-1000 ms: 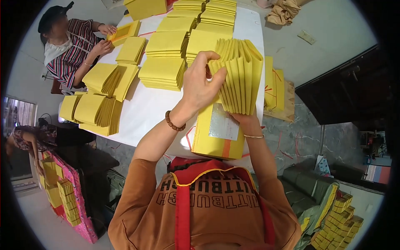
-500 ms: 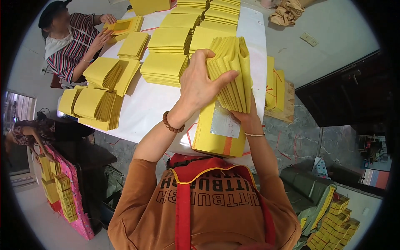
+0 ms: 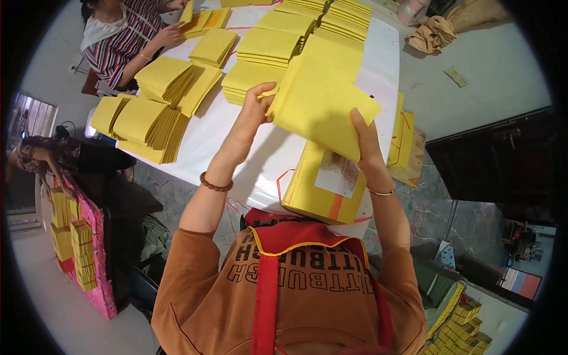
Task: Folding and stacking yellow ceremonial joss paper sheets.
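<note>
Between my two hands is a stack of folded yellow paper (image 3: 322, 103), held above the table with its broad flat side facing up. My left hand (image 3: 255, 106) grips its left edge, fingers partly behind it. On the right side my right hand (image 3: 368, 139) is closed on the stack, thumb lying on top near the corner and the other fingers hidden underneath. Just below the held stack, at the table's near edge, sits a thick yellow paper block (image 3: 305, 189) with a pale speckled panel (image 3: 337, 174) and an orange stripe.
Rows of folded yellow paper stacks (image 3: 269, 44) cover the far part of the white table (image 3: 254, 160); more piles (image 3: 142, 121) stand at the left. Across the far left corner a person (image 3: 127, 41) handles yellow paper. Tied yellow bundles (image 3: 402, 139) rest on a board to the right.
The stack has turned from fanned, edges showing, to broad face up. My left hand has moved left to its edge, and my right hand has come up onto its right side.
</note>
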